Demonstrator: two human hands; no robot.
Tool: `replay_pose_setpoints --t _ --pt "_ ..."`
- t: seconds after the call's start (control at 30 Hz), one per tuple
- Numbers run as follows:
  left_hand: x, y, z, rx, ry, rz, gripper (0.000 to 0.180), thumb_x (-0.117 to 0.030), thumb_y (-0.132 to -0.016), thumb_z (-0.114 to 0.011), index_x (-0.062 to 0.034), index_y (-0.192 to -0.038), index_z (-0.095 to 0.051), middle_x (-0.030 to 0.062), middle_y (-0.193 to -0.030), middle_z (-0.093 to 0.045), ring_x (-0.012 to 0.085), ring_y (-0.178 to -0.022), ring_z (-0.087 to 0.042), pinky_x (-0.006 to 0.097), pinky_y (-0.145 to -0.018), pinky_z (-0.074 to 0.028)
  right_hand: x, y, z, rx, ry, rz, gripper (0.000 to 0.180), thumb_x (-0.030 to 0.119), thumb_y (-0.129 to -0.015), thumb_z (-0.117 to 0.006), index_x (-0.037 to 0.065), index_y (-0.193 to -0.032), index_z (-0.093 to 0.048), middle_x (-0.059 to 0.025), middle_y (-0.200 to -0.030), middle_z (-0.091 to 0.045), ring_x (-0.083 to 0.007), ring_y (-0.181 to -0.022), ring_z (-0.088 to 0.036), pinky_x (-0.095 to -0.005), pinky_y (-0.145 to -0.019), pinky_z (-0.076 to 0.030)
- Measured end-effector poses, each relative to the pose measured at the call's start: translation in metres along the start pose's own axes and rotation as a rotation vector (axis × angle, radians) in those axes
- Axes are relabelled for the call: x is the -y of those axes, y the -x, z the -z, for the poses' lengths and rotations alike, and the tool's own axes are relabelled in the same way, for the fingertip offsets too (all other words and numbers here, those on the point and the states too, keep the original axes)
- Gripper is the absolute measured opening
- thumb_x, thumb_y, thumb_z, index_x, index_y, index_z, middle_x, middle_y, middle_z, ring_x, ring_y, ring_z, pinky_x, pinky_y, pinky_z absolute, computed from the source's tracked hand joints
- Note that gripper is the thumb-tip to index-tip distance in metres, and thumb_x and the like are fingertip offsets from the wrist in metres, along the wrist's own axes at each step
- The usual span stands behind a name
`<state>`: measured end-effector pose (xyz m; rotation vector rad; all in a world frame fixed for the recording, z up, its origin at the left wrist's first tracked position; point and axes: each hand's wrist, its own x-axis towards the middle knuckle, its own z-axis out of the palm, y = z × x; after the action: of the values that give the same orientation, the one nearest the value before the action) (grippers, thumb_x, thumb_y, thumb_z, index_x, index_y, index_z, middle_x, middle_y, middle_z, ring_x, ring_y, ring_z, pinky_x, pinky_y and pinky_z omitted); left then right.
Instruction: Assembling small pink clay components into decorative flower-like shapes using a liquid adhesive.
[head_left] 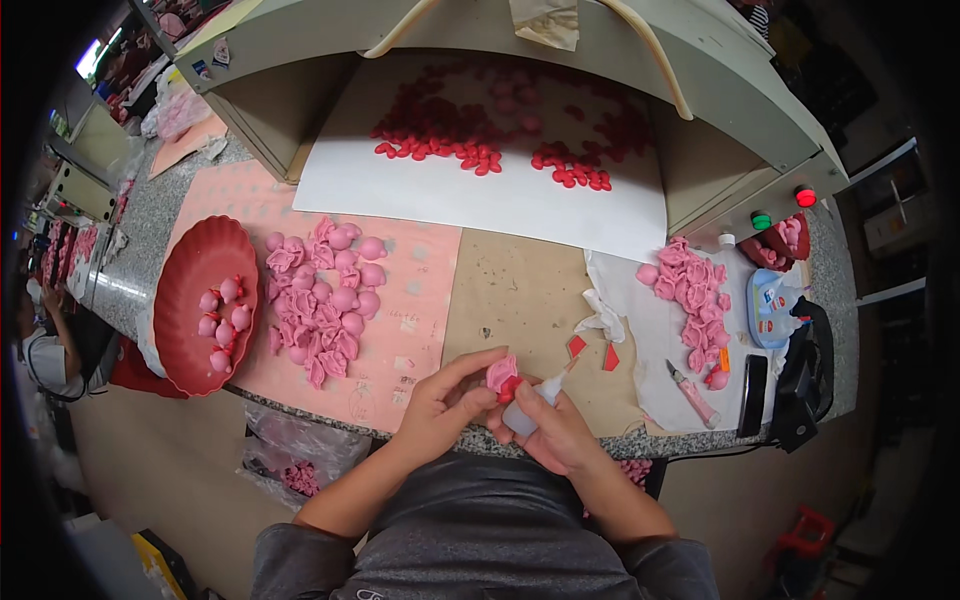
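My left hand (436,412) pinches a pink, petal-like moulded piece (501,370) in front of my body. A small glossy red piece (509,389) sits against its lower right side. In my right hand (563,434) is a white squeeze bottle (520,418) with a thin nozzle, tilted up and to the right. Its body rests between my thumb and fingers, close beside the red piece. Both hands meet just above the table's front edge. Part of the bottle is hidden by my right fingers.
Pink pieces (322,300) lie heaped at left beside a red scalloped bowl (180,345). More pink pieces (690,290) lie at right, near a tube-like tool (692,393) and a phone (753,396). Red pieces (440,145) cover white paper (400,198) under a grey hood (715,110).
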<state>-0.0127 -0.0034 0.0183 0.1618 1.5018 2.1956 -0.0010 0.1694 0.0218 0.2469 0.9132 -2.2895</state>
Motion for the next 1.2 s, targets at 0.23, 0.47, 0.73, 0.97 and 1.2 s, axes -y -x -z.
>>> replay_pose_setpoints --t 0.23,0.47,0.73,0.97,1.2 --pt "0.011 -0.002 0.007 -0.073 0.490 -0.010 0.044 -0.026 -0.092 -0.050 -0.0036 -0.129 -0.040 0.0116 -0.114 -0.055 0.0227 -0.093 -0.060 0.038 -0.083 -0.050 0.029 0.022 -0.001 -0.191 0.916 0.172 0.024 0.008 -0.086 -0.059 0.000 -0.107 -0.050 -0.0078 -0.093 -0.061 -0.0091 -0.074 -0.056 -0.0222 -0.060 -0.046" --pt "0.014 0.003 0.005 -0.068 0.658 0.092 0.049 -0.034 -0.093 -0.045 -0.0011 -0.128 -0.040 0.0128 -0.117 -0.054 0.0164 -0.085 -0.060 0.036 -0.078 -0.053 0.037 0.033 0.010 -0.171 0.817 0.367 0.034 0.012 -0.082 -0.065 0.001 -0.109 -0.047 -0.0079 -0.098 -0.058 -0.0088 -0.074 -0.055 -0.0221 -0.063 -0.046" --pt "0.021 0.007 0.004 -0.035 0.574 0.171 0.050 -0.037 -0.093 -0.042 -0.0018 -0.128 -0.040 0.0129 -0.112 -0.057 0.0140 -0.084 -0.058 0.032 -0.073 -0.051 0.029 0.027 0.013 -0.310 0.558 0.754 0.034 0.021 -0.079 -0.070 0.000 -0.098 -0.052 -0.0038 -0.087 -0.054 -0.0106 -0.076 -0.050 -0.0218 -0.068 -0.039" --pt "0.014 0.005 -0.004 -0.075 0.609 0.197 0.046 -0.032 -0.097 -0.037 0.0015 -0.128 -0.040 0.0047 -0.098 -0.056 0.0108 -0.082 -0.053 0.030 -0.075 -0.048 0.031 0.024 0.011 -0.334 1.042 0.885 0.031 0.020 -0.075 -0.073 0.000 -0.090 -0.055 -0.0070 -0.078 -0.057 -0.0132 -0.066 -0.051 -0.0246 -0.059 -0.040" --pt "0.015 0.004 -0.005 -0.087 0.583 0.187 0.045 -0.031 -0.097 -0.037 0.0018 -0.127 -0.041 0.0036 -0.096 -0.054 0.0106 -0.082 -0.052 0.030 -0.074 -0.047 0.033 0.022 0.004 -0.340 1.186 0.919 0.028 0.017 -0.071 -0.075 0.001 -0.086 -0.057 -0.0095 -0.075 -0.059 -0.0166 -0.060 -0.052 -0.0265 -0.055 -0.041"
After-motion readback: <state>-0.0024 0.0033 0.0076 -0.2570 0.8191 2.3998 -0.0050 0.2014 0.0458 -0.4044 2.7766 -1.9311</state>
